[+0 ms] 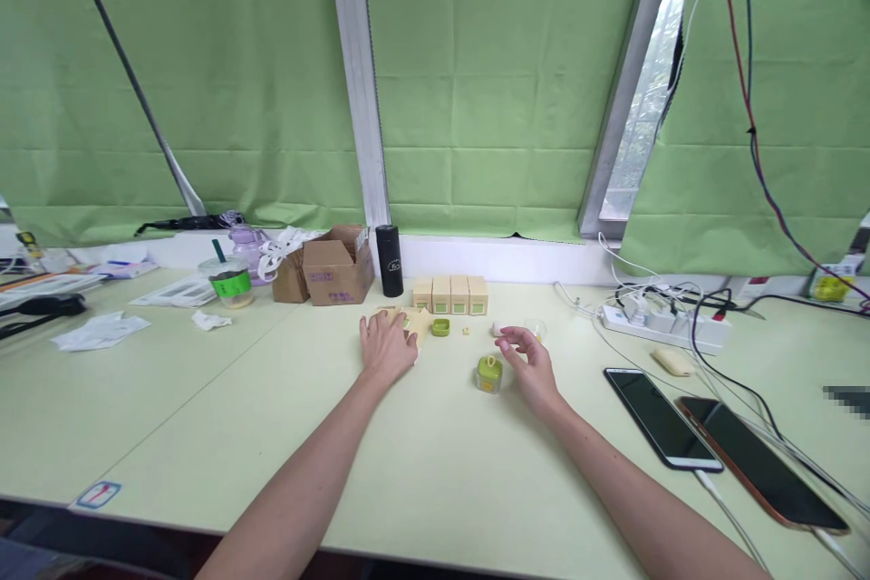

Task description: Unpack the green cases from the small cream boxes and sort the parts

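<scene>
My left hand (389,349) lies palm down with fingers spread on a flat pale-yellow card piece (416,323), which it partly covers. My right hand (534,370) hovers with thumb and fingers bent but apart, nothing visible between them. Just left of it stands a small clear container with a green lid and loop (488,373), upright on the table. Beyond the right fingertips are a small white piece (498,327) and a clear round part (536,328), both partly hidden. A small open green cap (441,327) and a tiny yellow piece (466,331) lie between my hands.
Several small beige boxes (449,295) stand in a row behind, beside a black bottle (390,260) and a cardboard box (338,269). Two phones (662,418) with cables lie at the right, near a white power strip (664,328). A drink cup (229,283) stands left.
</scene>
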Motion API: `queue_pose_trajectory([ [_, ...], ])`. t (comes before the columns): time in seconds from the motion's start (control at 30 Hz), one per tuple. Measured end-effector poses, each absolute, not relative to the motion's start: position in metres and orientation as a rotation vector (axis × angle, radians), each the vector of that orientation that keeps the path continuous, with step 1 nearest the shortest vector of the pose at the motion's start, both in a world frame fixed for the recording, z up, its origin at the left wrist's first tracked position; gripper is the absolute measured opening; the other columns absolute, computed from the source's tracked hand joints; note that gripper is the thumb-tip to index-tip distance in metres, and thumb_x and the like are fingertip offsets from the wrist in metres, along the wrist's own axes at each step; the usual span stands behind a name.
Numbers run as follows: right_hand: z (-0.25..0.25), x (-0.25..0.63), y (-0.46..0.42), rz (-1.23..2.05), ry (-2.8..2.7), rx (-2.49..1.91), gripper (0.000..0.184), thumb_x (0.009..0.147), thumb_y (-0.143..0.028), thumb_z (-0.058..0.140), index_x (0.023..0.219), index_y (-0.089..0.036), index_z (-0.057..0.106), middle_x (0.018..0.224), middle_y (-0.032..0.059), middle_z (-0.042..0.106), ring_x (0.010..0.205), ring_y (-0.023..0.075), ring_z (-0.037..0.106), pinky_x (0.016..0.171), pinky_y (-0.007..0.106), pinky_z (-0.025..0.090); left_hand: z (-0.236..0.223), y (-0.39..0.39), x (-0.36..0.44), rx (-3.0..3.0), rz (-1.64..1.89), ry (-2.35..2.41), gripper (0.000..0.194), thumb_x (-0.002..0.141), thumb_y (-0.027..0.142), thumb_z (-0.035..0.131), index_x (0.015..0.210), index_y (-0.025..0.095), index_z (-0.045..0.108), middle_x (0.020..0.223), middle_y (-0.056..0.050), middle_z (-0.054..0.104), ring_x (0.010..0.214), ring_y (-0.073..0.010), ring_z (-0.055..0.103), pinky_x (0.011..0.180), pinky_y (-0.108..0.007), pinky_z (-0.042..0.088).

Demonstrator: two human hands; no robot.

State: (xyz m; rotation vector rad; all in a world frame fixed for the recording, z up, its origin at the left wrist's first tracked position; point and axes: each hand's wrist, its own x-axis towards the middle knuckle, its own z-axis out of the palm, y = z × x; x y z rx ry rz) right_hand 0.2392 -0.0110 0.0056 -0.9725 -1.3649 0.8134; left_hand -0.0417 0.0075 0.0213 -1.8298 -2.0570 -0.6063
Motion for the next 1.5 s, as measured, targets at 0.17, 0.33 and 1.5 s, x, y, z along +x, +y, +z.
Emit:
queue_pose_trajectory([
  [0.17,0.004,0.24,-0.01,0.8,-1.373,-0.977,0.045,0.083,-0.063,0.069,0.106,-0.023,0.07,0.108,0.0107,0.076,0.106,0.0318,0.067,0.1,0.049,0.041,0.02,0.009,-0.043,-1.806,-0.599,-2.048,0.046,0.087,0.043,0.06,0.124,0.016,0.067,0.134,-0.022,0.061,0.132,-0.0376,0.05,0.121,-0.057,0.019],
  [0.33,0.001,0.241,-0.008,0.793,-1.384,-0.98,0.046,0.084,-0.063,0.069,0.106,-0.023,0.07,0.11,0.0112,0.076,0.107,0.032,0.067,0.1,0.049,0.041,0.017,0.012,-0.044,-1.79,-0.595,-2.044,0.05,0.087,0.046,0.06,0.127,0.016,0.065,0.139,-0.021,0.06,0.132,-0.0369,0.05,0.121,-0.055,0.018],
  [1.5,-0.026,0.249,0.012,0.845,-1.427,-1.082,0.017,0.074,-0.028,0.058,0.082,-0.024,0.072,0.081,0.0041,0.076,0.082,0.0261,0.07,0.079,0.041,0.053,0.036,-0.027,0.046,-2.97,-0.753,-1.717,0.063,0.076,0.025,0.072,0.136,0.033,0.053,0.131,-0.012,0.056,0.126,-0.0349,0.054,0.098,-0.047,0.05],
])
